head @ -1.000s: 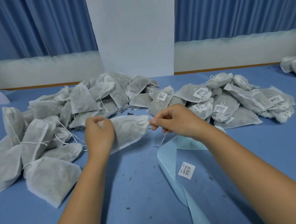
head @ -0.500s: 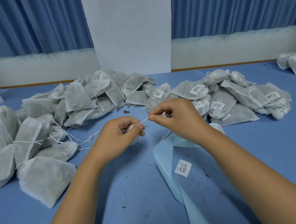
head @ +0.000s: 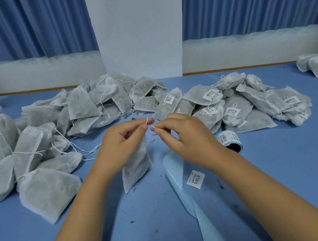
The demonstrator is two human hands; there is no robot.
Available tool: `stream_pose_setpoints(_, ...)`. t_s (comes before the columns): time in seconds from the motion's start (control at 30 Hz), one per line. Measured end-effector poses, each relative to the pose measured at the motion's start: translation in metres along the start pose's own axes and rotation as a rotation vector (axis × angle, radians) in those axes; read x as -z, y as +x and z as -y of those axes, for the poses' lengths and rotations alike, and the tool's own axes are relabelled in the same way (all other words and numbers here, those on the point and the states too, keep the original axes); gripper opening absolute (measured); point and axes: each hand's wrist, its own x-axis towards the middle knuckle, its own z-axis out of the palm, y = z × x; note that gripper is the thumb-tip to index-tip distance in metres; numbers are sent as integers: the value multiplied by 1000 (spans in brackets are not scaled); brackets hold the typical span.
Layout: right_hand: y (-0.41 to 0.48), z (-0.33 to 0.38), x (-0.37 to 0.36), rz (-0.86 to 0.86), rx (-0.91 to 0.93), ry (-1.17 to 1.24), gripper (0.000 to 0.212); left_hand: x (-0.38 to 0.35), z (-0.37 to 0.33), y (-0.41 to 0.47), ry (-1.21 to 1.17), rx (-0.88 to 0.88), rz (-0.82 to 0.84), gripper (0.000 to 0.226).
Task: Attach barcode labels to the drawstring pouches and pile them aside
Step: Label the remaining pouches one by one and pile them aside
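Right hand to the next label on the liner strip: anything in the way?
Nothing visible. The label lies uncovered on the light-blue strip, just nearer the person than the right hand. That hand's fingers pinch the drawstring end, so it would likely have to let go first.

Two piles on table [head: 301,162].
Unlabelled pile [head: 64,132] at 10 o'clock, labelled pile [head: 253,108] at 2, roll [head: 230,140] at 3.

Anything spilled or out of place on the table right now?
Yes: dark green flecks lie scattered on the blue table around the pouch whose drawstring the left hand and right hand pinch, probably leaked filling. The spent label backing trails loosely toward the near edge.
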Motion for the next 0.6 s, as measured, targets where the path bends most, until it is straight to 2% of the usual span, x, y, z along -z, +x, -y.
stream_pose_setpoints(0.07,1,-1,5,-45,7,-19,16,-2,1,0,99,2,52,21)
stream_pose_setpoints(0.13,1,-5,9,-88,-6,-38,12,-2,-3,-1,134,30,171,21)
stream_pose_setpoints(0.23,1,-12,9,-132,-80,68,5,-6,-9,-4,0,128,315,26)
stream_pose_setpoints(0.3,2,-15,7,-112,-208,232,9,-9,-10,-5,-91,183,318,27)
stream_pose_setpoints(0.4,1,-22,7,-73,-333,261,25,-13,-11,-5,-184,237,269,38)
stream_pose_setpoints(0.5,1,-21,13,-71,-348,361,13,-13,-12,-4,-229,232,221,43)
stream_pose_setpoints(0.6,-1,-19,17,81,-403,507,5,-14,-13,-4,-248,213,203,43)
